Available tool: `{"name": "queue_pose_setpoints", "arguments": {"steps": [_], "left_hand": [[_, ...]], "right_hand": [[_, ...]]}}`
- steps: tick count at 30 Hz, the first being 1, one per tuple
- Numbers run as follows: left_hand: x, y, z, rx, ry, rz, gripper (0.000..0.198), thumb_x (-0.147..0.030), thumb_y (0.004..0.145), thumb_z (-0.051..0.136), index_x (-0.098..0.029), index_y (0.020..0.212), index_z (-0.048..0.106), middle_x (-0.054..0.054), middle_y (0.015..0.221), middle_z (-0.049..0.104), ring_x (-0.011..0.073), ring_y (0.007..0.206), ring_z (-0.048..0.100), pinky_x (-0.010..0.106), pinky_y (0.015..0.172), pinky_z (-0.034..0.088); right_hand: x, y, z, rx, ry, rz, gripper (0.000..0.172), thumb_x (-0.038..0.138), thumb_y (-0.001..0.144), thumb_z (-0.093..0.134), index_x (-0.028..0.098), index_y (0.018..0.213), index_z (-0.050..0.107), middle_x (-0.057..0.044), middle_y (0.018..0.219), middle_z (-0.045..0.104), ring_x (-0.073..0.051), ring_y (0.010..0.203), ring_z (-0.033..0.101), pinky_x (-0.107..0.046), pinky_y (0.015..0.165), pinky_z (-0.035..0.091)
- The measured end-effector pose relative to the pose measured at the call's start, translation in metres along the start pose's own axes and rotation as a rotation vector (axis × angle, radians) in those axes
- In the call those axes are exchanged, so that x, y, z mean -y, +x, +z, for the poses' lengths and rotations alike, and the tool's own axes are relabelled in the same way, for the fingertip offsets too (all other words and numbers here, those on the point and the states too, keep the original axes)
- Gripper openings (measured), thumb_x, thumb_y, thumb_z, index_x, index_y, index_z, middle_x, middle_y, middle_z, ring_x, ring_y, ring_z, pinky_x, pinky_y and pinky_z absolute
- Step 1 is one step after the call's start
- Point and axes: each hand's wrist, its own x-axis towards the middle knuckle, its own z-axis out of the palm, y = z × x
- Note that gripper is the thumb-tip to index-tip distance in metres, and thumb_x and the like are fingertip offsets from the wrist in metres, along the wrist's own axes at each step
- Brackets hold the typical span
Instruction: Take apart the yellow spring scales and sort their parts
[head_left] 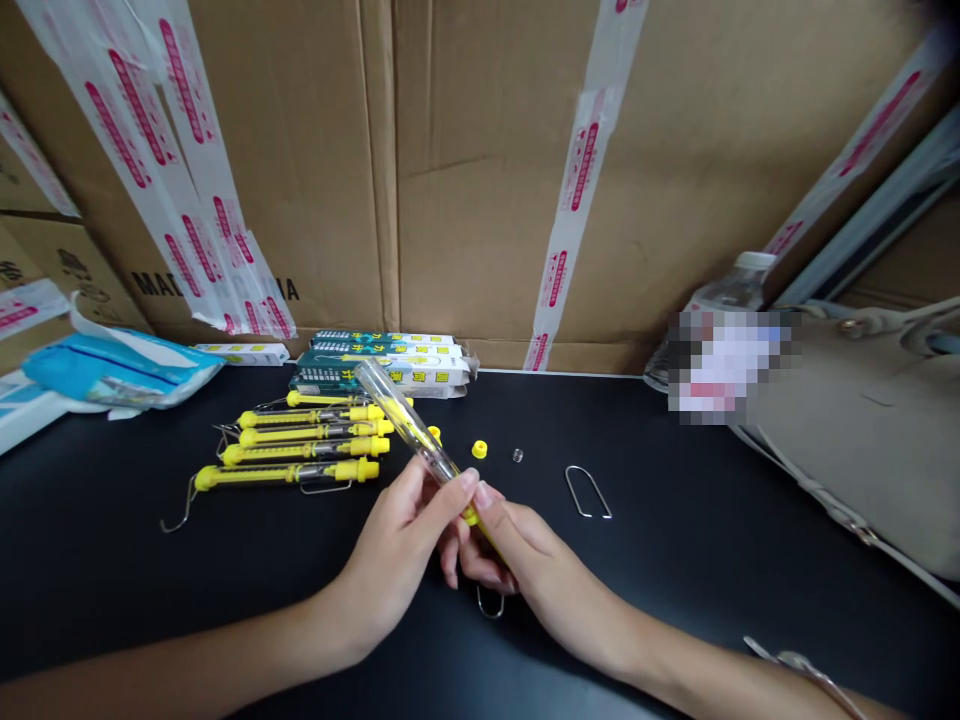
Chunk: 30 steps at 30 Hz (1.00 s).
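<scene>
Five yellow spring scales (300, 474) lay parallel on the black table (112, 520), kept together in a row; the left hand (397, 545) curled closed around a clear plastic tube (409, 425) while the right hand (525, 570) pinched near its yellow end, holding it aslant; one yellow cap (479, 450), one coil spring (517, 455) and one wire hook (577, 467) lay separately

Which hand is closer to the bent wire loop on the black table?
Right. The right hand is just below and to the left of the bent wire loop. The left hand is farther away, on the other side of the right hand.
</scene>
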Motion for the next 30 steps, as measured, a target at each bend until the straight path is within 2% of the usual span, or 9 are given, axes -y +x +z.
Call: {"name": "queue_pose_setpoints", "arguments": {"steps": [4,7,11,15,19,22,26,30], "left_hand": [[-0.001,-0.002,0.006,-0.036,-0.025,-0.008,0.042,-0.059,0.083,0.065,-0.020,0.079,0.049,-0.009,0.048,0.050,0.0071,0.039,0.047,0.018,0.041,0.046],[-0.002,0.000,0.010,-0.066,-0.031,-0.017,0.042,-0.059,0.083,0.065,-0.020,0.078,0.050,-0.011,0.046,0.047,0.0068,0.037,0.044,0.018,0.039,0.046],[-0.001,0.004,0.011,-0.143,-0.026,-0.024,0.045,-0.062,0.083,0.063,-0.020,0.080,0.050,-0.005,0.063,0.060,0.0047,0.038,0.041,0.016,0.033,0.042],[0.001,0.004,0.009,-0.169,-0.045,-0.036,0.048,-0.066,0.083,0.061,-0.020,0.082,0.048,-0.001,0.076,0.068,0.0035,0.039,0.039,0.015,0.031,0.038],[0.003,0.000,0.008,-0.182,-0.024,-0.060,0.049,-0.066,0.084,0.059,-0.018,0.089,0.054,-0.005,0.064,0.060,0.0049,0.039,0.039,0.015,0.032,0.037],[0.002,-0.003,0.008,-0.167,-0.009,-0.060,0.051,-0.068,0.083,0.058,-0.017,0.088,0.056,-0.007,0.055,0.050,0.0071,0.041,0.043,0.016,0.035,0.039],[-0.001,-0.003,0.009,-0.174,-0.024,-0.046,0.053,-0.070,0.079,0.060,-0.018,0.084,0.052,-0.003,0.065,0.058,0.0103,0.046,0.054,0.018,0.035,0.039],[-0.001,-0.002,0.008,-0.190,-0.064,-0.031,0.054,-0.069,0.078,0.062,-0.017,0.090,0.057,-0.004,0.061,0.053,0.0126,0.048,0.058,0.017,0.034,0.037]], "right_hand": [[-0.002,0.001,0.002,-0.035,0.036,0.007,0.068,0.076,0.094,0.027,0.018,0.074,0.056,0.005,0.057,0.037,-0.013,0.059,0.042,-0.028,0.057,0.033],[-0.005,0.000,0.004,-0.049,0.041,0.009,0.066,0.073,0.096,0.027,0.017,0.076,0.056,0.004,0.060,0.041,-0.012,0.058,0.042,-0.028,0.056,0.033],[-0.009,-0.001,0.006,-0.025,0.062,0.028,0.055,0.065,0.100,0.033,0.017,0.086,0.056,0.000,0.075,0.053,-0.010,0.062,0.045,-0.025,0.053,0.030],[-0.008,-0.001,0.005,0.021,0.097,0.045,0.051,0.062,0.101,0.035,0.018,0.090,0.057,0.000,0.078,0.052,-0.010,0.062,0.042,-0.024,0.052,0.029],[-0.004,-0.001,0.002,0.029,0.026,0.043,0.051,0.062,0.101,0.035,0.018,0.087,0.057,0.000,0.074,0.053,-0.010,0.059,0.039,-0.025,0.053,0.032],[-0.001,-0.001,-0.001,0.024,0.095,0.034,0.046,0.060,0.100,0.039,0.018,0.088,0.055,-0.001,0.076,0.055,-0.010,0.060,0.038,-0.024,0.050,0.027],[0.002,-0.001,-0.003,0.009,0.171,0.028,0.039,0.055,0.098,0.045,0.019,0.088,0.052,0.002,0.072,0.049,-0.010,0.058,0.035,-0.024,0.049,0.022],[0.005,-0.002,-0.006,-0.022,0.175,0.044,0.027,0.042,0.096,0.047,0.017,0.092,0.055,0.002,0.073,0.050,-0.008,0.054,0.033,-0.024,0.048,0.022]]}}
